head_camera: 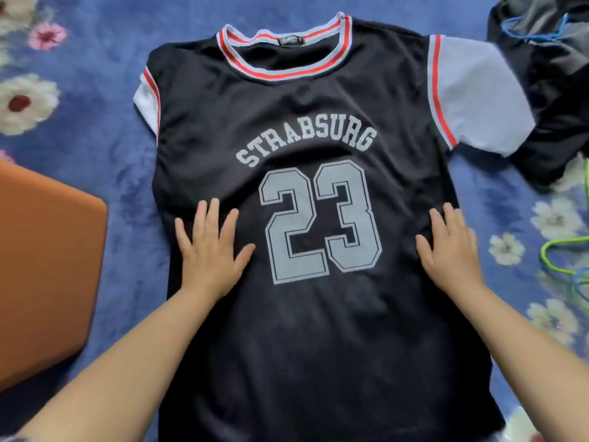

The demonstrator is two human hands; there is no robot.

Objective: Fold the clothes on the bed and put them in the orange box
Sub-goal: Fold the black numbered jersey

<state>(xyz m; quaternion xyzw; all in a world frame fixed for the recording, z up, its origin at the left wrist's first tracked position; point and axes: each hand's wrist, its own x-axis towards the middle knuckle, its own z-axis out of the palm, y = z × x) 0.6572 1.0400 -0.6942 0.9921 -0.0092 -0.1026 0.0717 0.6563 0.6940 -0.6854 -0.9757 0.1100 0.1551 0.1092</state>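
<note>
A black jersey shirt (pixel 306 103) printed "STRABSURG 23", with white sleeves and red trim, lies spread face up on the blue floral bedspread (pixel 105 43). My left hand (pixel 212 250) rests flat on it, fingers spread, just left of the number. My right hand (pixel 449 247) presses flat near the shirt's right edge. The right sleeve lies spread out; the left sleeve is partly tucked under the body. The orange box (pixel 44 266) stands at the left edge of the view, only its corner showing.
A pile of dark clothes with blue cord (pixel 548 59) lies at the upper right, touching the shirt's right sleeve. Green and blue hangers or cords (pixel 567 260) lie at the right edge.
</note>
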